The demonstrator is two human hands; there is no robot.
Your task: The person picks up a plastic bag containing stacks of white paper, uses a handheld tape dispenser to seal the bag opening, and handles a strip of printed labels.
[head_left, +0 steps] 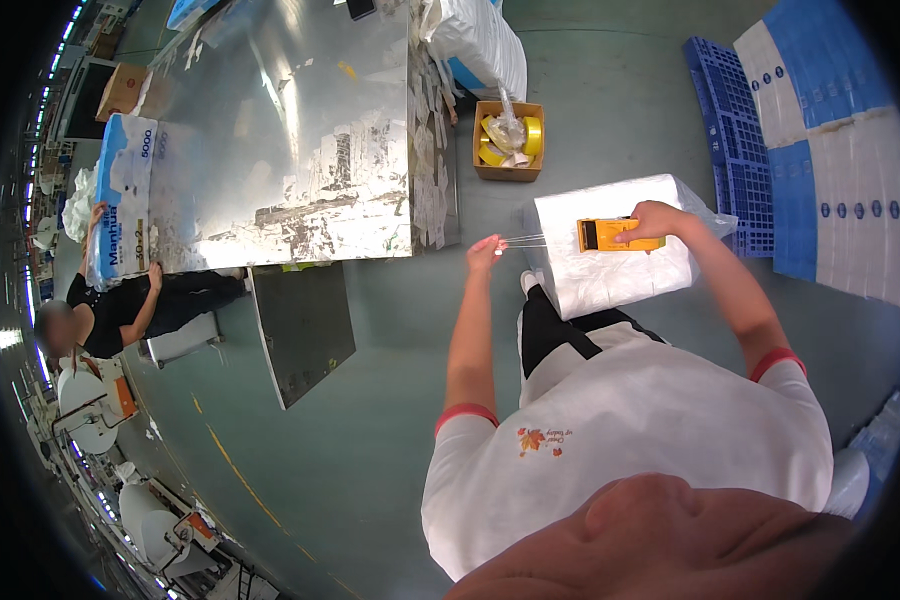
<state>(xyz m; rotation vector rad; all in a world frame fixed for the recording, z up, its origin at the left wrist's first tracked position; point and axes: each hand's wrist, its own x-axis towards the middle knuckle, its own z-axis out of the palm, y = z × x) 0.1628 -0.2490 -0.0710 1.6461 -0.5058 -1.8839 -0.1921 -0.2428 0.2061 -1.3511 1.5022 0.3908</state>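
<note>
My right hand (658,222) is closed around an orange handheld tool (600,235) with a black end; its exact kind cannot be made out. The tool rests on or just above the upper face of a large white plastic-wrapped bale (610,285). To the left, my left hand (485,252) is closed on thin white cords (522,241). They stretch taut from my fingers to the bale's left edge, towards the tool's black end. Loose clear plastic (715,225) sticks out at the bale's right end, beside my right wrist.
A cardboard box (510,172) with yellow tape rolls stands beyond the bale. At left is a worn metal table (300,110), where a co-worker (110,310) holds a blue-and-white package (120,200). Blue pallets (740,140) and stacked blue-and-white packs (840,160) are at right.
</note>
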